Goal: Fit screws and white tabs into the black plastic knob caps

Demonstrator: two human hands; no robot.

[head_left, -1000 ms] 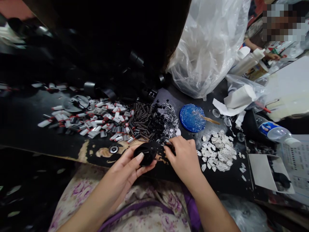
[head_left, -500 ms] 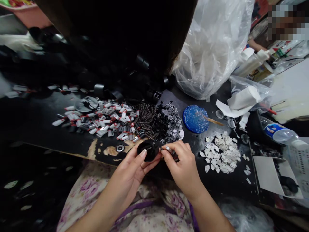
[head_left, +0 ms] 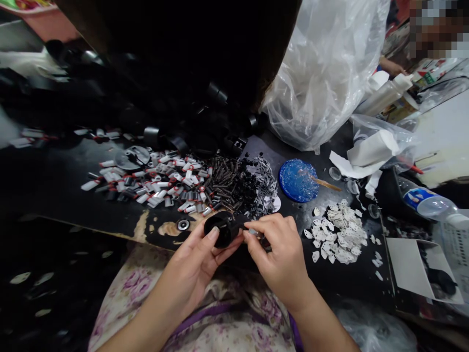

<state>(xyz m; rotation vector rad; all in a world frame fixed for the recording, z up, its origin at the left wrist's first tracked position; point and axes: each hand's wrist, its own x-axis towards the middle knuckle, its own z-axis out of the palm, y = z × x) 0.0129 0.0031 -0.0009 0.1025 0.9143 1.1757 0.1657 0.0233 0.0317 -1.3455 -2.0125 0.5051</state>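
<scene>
My left hand point(head_left: 200, 256) is closed around a round black plastic part point(head_left: 220, 229), held just above the table's near edge. My right hand point(head_left: 278, 254) pinches a small piece against the right side of that part; the piece is too small to name. Right behind my hands lie a heap of dark springs point(head_left: 223, 182), a heap of small black bits point(head_left: 247, 188) and a spread of white and red clips point(head_left: 161, 183). To the right of my right hand lies a pile of small white flat pieces point(head_left: 339, 234).
A blue lid point(head_left: 297, 180) with a stick across it sits behind the white pieces. A large clear plastic bag point(head_left: 322, 73) stands at the back right. A water bottle point(head_left: 427, 201), torn paper point(head_left: 366, 154) and a box crowd the right side. Another person works at the far right.
My right hand left the heap of small bits and came to the black part. Both hands now work at it, a little higher in view.
</scene>
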